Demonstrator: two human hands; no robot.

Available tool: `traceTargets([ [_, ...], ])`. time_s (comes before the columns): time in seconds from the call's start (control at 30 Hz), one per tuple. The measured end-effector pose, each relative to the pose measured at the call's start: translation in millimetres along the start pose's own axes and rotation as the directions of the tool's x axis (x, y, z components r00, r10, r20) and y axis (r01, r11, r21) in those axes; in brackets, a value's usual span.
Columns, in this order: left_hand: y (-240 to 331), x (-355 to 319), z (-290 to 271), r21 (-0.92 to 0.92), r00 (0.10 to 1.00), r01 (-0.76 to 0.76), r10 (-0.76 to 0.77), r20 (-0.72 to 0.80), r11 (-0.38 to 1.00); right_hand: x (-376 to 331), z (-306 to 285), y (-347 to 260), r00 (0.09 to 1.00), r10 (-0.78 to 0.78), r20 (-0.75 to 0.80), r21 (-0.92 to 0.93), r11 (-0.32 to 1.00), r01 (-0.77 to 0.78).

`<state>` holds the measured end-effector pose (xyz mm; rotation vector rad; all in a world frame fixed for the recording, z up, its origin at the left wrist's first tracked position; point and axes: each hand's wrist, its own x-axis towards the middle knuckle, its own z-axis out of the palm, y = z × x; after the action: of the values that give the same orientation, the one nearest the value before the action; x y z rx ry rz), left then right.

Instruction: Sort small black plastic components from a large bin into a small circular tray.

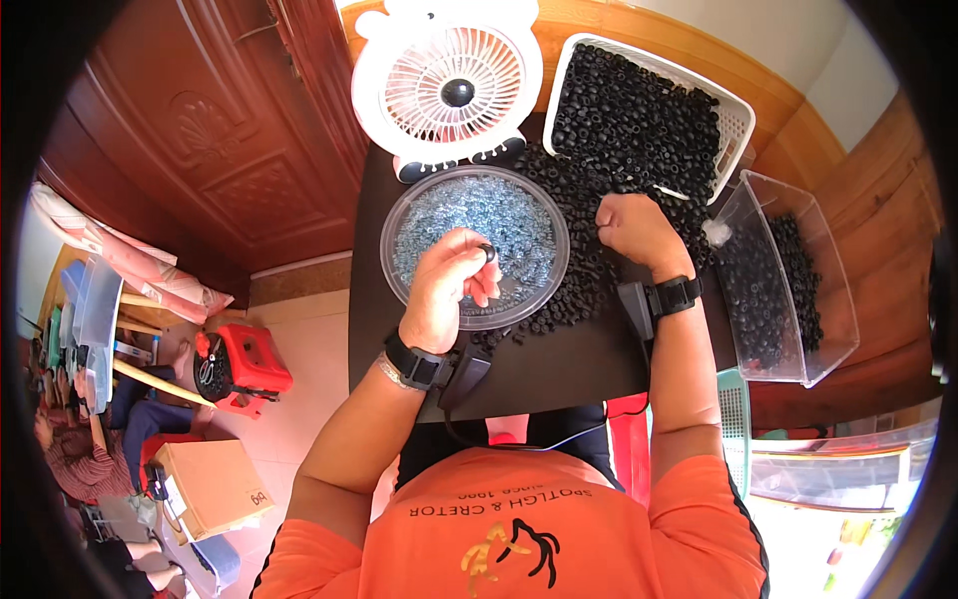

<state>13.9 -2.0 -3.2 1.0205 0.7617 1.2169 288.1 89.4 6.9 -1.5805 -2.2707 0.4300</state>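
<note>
My left hand (449, 285) is above the near part of a round clear tub (387, 262). Thumb and index finger pinch one small black ring-shaped piece (489, 253), while the other fingers curl beneath. The tub holds many small, clear bluish plastic pieces (469, 205). To the right, my right hand (639, 232) is closed at the edge of a loose heap of black ring-shaped pieces (584, 285) on the dark table (539, 374). Its fingers face away, so whatever they hold is hidden. Each wrist wears a black strap with a small box.
A white fan (454, 90) stands behind the tub. At back right, a white basket (733, 150) holds many black pieces. A clear bin (823, 299) with more stands at the table's right edge. Left on the floor are a red toolbox-like case (261, 359), a cardboard box (215, 489) and other people.
</note>
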Motion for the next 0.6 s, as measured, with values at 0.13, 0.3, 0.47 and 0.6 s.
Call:
traceTargets([
  [0.13, -4, -1, 1, 0.088, 0.992, 0.056, -0.066, 0.108, 0.995, -6, -4, -44, 0.999, -0.020, 0.032, 0.649, 0.761, -0.005],
  [0.3, -7, -1, 5, 0.121, 0.973, 0.043, -0.069, 0.219, 0.992, -14, 18, -76, 0.966, -0.256, -0.036, 0.885, 0.441, 0.150],
  [0.47, -10, -1, 3, 0.045, 0.977, 0.015, -0.024, 0.210, 0.999, -19, 38, -91, 0.961, -0.265, -0.075, 0.960, 0.242, 0.142],
  [0.6, -8, -1, 4, -0.003, 0.983, -0.014, 0.014, 0.184, 1.000, -18, 41, -88, 0.960, -0.235, -0.152, 0.903, 0.361, 0.232],
])
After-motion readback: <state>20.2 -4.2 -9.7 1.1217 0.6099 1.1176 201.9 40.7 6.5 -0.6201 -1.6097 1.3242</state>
